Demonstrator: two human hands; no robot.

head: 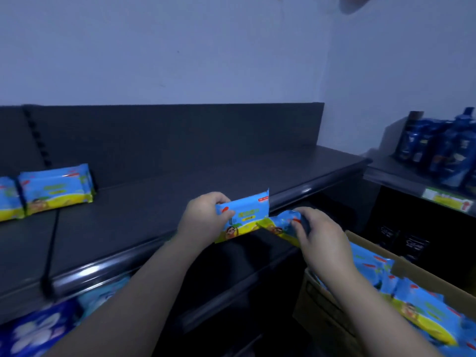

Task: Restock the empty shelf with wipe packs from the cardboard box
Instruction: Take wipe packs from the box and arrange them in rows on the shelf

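My left hand (203,220) grips a blue and yellow wipe pack (244,215) by its left end, upright, just in front of the dark shelf (159,199) edge. My right hand (319,238) holds a second wipe pack (280,224), tilted, right beside the first. Two packs of the same kind (55,188) stand at the shelf's far left. The cardboard box (324,315) sits at lower right with several more packs (422,305) inside.
Dark blue bottles (443,148) stand on a neighbouring shelf at the right, with a price label (448,199) on its edge. A lower shelf at the bottom left holds blue and white packs (38,328). A black divider (51,248) crosses the shelf.
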